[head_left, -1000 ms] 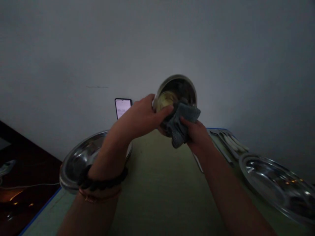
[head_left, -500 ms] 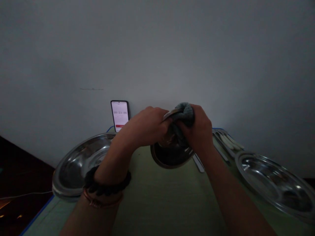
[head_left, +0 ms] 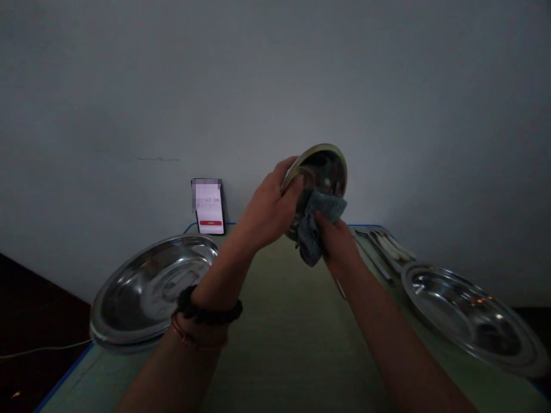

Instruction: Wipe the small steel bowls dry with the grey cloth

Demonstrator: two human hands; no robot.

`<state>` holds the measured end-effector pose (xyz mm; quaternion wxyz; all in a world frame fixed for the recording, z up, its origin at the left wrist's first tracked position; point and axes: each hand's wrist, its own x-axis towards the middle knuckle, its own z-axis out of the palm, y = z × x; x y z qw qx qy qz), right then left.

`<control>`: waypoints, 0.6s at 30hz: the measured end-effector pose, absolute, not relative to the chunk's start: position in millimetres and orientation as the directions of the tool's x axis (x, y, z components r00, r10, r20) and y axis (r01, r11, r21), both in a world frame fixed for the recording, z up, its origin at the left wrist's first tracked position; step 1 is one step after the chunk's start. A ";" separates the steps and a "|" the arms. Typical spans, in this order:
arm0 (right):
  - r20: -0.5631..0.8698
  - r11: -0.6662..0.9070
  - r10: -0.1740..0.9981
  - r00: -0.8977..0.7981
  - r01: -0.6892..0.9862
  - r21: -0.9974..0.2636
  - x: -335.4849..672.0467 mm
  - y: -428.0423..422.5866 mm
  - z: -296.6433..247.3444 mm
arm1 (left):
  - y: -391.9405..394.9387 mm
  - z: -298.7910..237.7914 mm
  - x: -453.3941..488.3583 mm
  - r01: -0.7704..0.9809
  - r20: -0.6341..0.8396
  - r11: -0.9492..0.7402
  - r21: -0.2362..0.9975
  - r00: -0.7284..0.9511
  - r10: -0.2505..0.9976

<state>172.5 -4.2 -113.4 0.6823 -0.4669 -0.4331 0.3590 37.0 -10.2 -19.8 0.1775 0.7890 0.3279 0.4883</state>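
Note:
My left hand point(head_left: 269, 209) grips the rim of a small steel bowl point(head_left: 323, 166), held up above the table with its opening tilted toward me. My right hand point(head_left: 338, 244) is closed on a grey-blue cloth point(head_left: 316, 221), which is pressed against the bowl's lower inside edge. A dark bead bracelet and a thin copper band sit on my left wrist. Both hands are raised over the middle of the green table point(head_left: 279, 344).
A large steel plate point(head_left: 150, 287) overhangs the table's left edge. Another steel plate point(head_left: 469, 315) lies at the right, with several spoons point(head_left: 385, 244) behind it. A phone point(head_left: 209, 205) with a lit screen leans against the wall.
The bowl was lowered and tipped face down half a second ago; now it is raised again with its opening toward me. The cloth has moved from the top rim to the lower inside edge.

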 end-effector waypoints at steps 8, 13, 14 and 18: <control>0.582 0.448 0.812 0.051 0.584 -0.676 198.2 -29.6 -77.8 | -24.7 -0.8 16.1 0.437 0.347 -0.605 0.666 0.536 0.770; 0.813 0.534 0.581 -0.039 0.772 -0.345 186.8 -41.9 -60.1 | -22.0 -4.2 20.6 0.553 0.246 -0.656 0.514 0.637 0.730; 0.838 0.558 0.542 -0.063 0.773 -0.302 185.2 -43.0 -59.8 | -22.1 -4.2 20.9 0.551 0.228 -0.669 0.499 0.661 0.715; 0.910 0.582 0.408 -0.070 0.788 -0.200 182.5 -45.6 -61.6 | -27.1 -2.7 23.3 0.532 0.267 -0.723 0.441 0.691 0.672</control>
